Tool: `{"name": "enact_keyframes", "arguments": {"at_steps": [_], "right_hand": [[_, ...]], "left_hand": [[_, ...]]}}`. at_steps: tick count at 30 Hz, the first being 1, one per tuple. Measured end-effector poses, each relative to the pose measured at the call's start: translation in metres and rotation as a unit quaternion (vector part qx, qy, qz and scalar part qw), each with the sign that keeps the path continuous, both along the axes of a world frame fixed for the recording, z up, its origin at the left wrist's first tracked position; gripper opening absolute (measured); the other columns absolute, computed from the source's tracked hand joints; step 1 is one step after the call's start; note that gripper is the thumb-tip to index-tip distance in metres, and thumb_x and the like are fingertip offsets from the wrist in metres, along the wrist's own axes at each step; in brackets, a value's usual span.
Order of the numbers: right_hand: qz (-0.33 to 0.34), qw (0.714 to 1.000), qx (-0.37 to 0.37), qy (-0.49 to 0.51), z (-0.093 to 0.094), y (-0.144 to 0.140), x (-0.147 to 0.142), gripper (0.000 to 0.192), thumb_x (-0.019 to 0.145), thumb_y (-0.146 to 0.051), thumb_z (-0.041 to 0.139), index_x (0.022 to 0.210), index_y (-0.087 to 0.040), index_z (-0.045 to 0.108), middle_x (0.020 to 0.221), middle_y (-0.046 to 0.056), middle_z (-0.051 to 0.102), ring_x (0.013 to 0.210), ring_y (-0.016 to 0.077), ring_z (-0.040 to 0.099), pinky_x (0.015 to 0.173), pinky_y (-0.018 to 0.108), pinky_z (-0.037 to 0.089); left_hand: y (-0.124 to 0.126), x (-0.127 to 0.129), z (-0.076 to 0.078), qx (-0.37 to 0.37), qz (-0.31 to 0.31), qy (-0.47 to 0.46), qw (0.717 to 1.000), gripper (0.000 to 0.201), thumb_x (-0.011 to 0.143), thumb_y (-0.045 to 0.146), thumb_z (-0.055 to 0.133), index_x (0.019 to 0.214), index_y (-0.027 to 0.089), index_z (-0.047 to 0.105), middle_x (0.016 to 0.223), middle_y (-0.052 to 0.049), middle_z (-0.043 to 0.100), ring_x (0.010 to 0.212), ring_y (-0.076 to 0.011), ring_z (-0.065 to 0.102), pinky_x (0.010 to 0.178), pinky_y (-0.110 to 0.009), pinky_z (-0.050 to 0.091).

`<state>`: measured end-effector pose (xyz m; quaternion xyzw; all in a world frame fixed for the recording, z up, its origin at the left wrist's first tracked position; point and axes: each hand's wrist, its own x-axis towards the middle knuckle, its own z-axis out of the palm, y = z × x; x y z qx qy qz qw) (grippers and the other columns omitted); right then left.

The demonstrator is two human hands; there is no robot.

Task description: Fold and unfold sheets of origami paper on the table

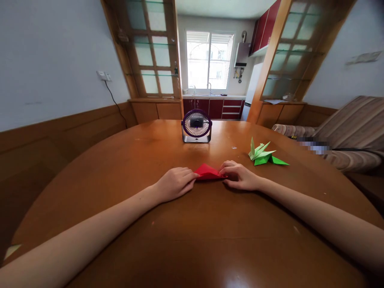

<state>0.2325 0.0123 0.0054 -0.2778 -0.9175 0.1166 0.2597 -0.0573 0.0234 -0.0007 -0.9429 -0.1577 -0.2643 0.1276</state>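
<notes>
A red sheet of folded paper (207, 172) lies on the wooden table in front of me, its peak pointing away. My left hand (177, 182) grips its left corner, fingers pressed together over the edge. At the right corner, my right hand (238, 175) pinches the paper between thumb and curled fingers. Part of each corner is hidden under the fingers. To the right, beyond my right hand, sit folded paper cranes, one light green (259, 151) and one darker green (270, 160), close against each other.
A small purple desk fan (197, 125) stands on the round wooden table (192, 240) beyond the red paper. A striped armchair (354, 128) is at the right. Past the table are a kitchen counter (214, 96) and a window (210, 60).
</notes>
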Motion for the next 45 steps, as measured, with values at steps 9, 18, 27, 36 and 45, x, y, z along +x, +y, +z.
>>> {"name": "enact_keyframes", "arguments": {"at_steps": [9, 18, 27, 36, 45], "right_hand": [[-0.107, 0.994, 0.001, 0.013, -0.009, 0.008, 0.0, 0.034, 0.095, -0.042, 0.05, 0.074, -0.017, 0.058, 0.076, 0.003, 0.055, 0.072, 0.0163, 0.05, 0.068, 0.03, 0.04], [-0.142, 0.99, 0.014, -0.013, -0.011, 0.008, -0.002, 0.029, 0.094, -0.038, 0.051, 0.074, -0.018, 0.054, 0.078, 0.004, 0.056, 0.075, 0.0175, 0.05, 0.07, 0.029, 0.039], [-0.171, 0.979, 0.076, -0.077, -0.012, 0.004, -0.007, 0.018, 0.092, -0.03, 0.05, 0.08, -0.018, 0.052, 0.083, 0.007, 0.057, 0.076, 0.0196, 0.05, 0.075, 0.033, 0.038], [-0.154, 0.983, 0.073, -0.066, -0.012, 0.005, -0.008, 0.007, 0.089, -0.021, 0.051, 0.09, -0.017, 0.056, 0.084, 0.006, 0.059, 0.079, 0.0197, 0.051, 0.078, 0.033, 0.04], [-0.151, 0.982, 0.085, -0.069, -0.012, 0.007, -0.008, 0.009, 0.089, -0.021, 0.052, 0.08, -0.017, 0.055, 0.08, 0.005, 0.057, 0.076, 0.018, 0.05, 0.074, 0.03, 0.039]], "left_hand": [[-0.004, 0.003, 0.0, -0.149, 0.151, -0.089, 0.973, 0.017, 0.088, 0.025, 0.055, 0.098, 0.017, 0.066, 0.076, -0.002, 0.069, 0.069, -0.0159, 0.061, 0.071, -0.03, 0.045], [0.0, 0.004, 0.001, -0.239, 0.223, -0.099, 0.94, 0.022, 0.086, 0.036, 0.063, 0.1, 0.019, 0.066, 0.077, 0.0, 0.067, 0.072, -0.0166, 0.06, 0.073, -0.031, 0.044], [0.004, 0.005, -0.004, -0.153, 0.197, -0.051, 0.967, 0.019, 0.091, 0.029, 0.058, 0.104, 0.016, 0.063, 0.087, -0.005, 0.068, 0.081, -0.0201, 0.062, 0.074, -0.034, 0.047], [0.002, 0.024, -0.003, -0.058, 0.115, 0.002, 0.992, 0.025, 0.097, 0.025, 0.045, 0.104, 0.016, 0.067, 0.101, -0.011, 0.064, 0.093, -0.0219, 0.059, 0.082, -0.036, 0.046], [0.012, 0.044, -0.003, -0.118, 0.168, 0.008, 0.979, 0.024, 0.096, 0.029, 0.049, 0.103, 0.015, 0.068, 0.102, -0.01, 0.064, 0.094, -0.022, 0.059, 0.085, -0.036, 0.048]]}}
